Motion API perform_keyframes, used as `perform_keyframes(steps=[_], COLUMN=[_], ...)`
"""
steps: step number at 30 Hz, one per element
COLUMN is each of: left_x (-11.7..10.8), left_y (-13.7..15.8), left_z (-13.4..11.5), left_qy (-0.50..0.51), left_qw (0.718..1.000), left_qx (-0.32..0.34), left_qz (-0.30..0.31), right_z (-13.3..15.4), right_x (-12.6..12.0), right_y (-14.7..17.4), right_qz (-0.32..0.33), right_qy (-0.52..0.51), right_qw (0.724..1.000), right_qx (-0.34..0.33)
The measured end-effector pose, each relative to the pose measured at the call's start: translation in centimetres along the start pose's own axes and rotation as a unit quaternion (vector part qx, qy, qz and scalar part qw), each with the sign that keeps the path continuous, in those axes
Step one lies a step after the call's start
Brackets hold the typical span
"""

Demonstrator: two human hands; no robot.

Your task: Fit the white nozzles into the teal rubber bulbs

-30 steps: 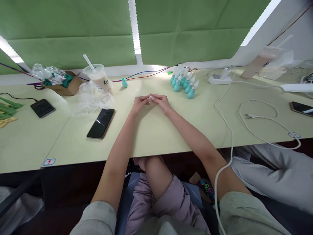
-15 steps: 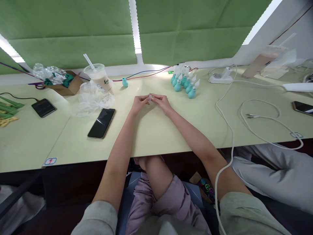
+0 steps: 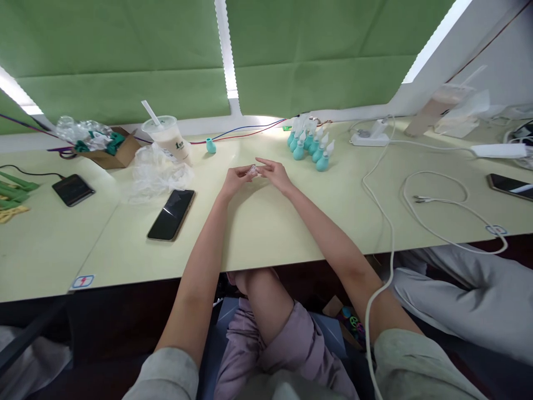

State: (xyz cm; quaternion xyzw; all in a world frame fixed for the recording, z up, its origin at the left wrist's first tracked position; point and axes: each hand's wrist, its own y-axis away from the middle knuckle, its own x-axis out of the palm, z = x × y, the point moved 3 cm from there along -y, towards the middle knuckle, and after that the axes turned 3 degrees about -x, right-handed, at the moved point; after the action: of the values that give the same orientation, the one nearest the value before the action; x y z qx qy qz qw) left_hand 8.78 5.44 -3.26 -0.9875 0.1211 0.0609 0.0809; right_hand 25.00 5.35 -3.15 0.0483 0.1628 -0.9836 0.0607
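Note:
Over the middle of the table my left hand [image 3: 235, 180] pinches a small clear plastic piece [image 3: 252, 170] between thumb and fingers. My right hand [image 3: 275, 174] meets it from the other side, its thumb at the piece and its index finger raised off it. The piece's exact shape is too small to make out. Behind and right of my hands stand several teal squeeze bulbs [image 3: 322, 162] with pointed translucent tips, grouped close together. One teal bulb without a tip [image 3: 211, 146] stands apart, at the back left of my hands.
To the left lie a black phone [image 3: 171, 215], a crumpled plastic bag [image 3: 156, 176], a drink cup [image 3: 171, 142] and a cardboard box [image 3: 119, 155] of wrappings. On the right, a white cable [image 3: 390, 222] crosses the table from a power strip [image 3: 369, 139]. Another person's leg [image 3: 458, 300] is at right.
My right index finger has lifted away from the clear piece and straightened. The piece stays between my hands, at nearly the same place. The camera view has shifted slightly.

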Motion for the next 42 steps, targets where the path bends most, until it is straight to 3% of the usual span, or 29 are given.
perform_keyframes(steps=[2, 5, 9, 12, 16, 20, 27, 42], left_x=[-0.3, -0.8, -0.8, -0.6, -0.2, 0.2, 1.1, 1.3], left_y=[-0.2, -0.3, -0.1, -0.1, -0.2, -0.4, -0.4, -0.7], left_z=[0.2, 0.7, 1.3, 1.4, 1.6, 1.9, 1.7, 2.1], left_qy=[-0.016, -0.022, -0.008, -0.02, -0.068, -0.075, -0.067, -0.029], left_qw=[0.999, 0.998, 0.998, 0.998, 0.996, 0.997, 0.997, 0.999], left_qx=[-0.006, -0.033, -0.066, -0.062, -0.05, -0.011, 0.028, 0.032], left_qz=[-0.029, -0.045, -0.008, 0.002, 0.016, 0.021, 0.017, 0.018], right_z=[0.4, 0.1, -2.1, -3.0, -2.5, -1.7, -0.9, -1.2], right_x=[-1.7, -4.6, -6.6, -6.6, -5.9, -4.7, -3.0, -2.7], right_y=[-0.3, -0.5, -0.4, -0.3, -0.4, -0.3, 0.2, 0.1], right_qz=[-0.043, -0.102, -0.031, 0.006, -0.001, 0.026, 0.072, 0.063], right_qy=[0.111, 0.291, 0.386, 0.359, 0.239, 0.142, 0.109, 0.102], right_qw=[0.992, 0.948, 0.921, 0.933, 0.971, 0.99, 0.991, 0.993], right_qx=[-0.04, -0.084, -0.043, -0.029, -0.012, 0.003, -0.003, -0.021])
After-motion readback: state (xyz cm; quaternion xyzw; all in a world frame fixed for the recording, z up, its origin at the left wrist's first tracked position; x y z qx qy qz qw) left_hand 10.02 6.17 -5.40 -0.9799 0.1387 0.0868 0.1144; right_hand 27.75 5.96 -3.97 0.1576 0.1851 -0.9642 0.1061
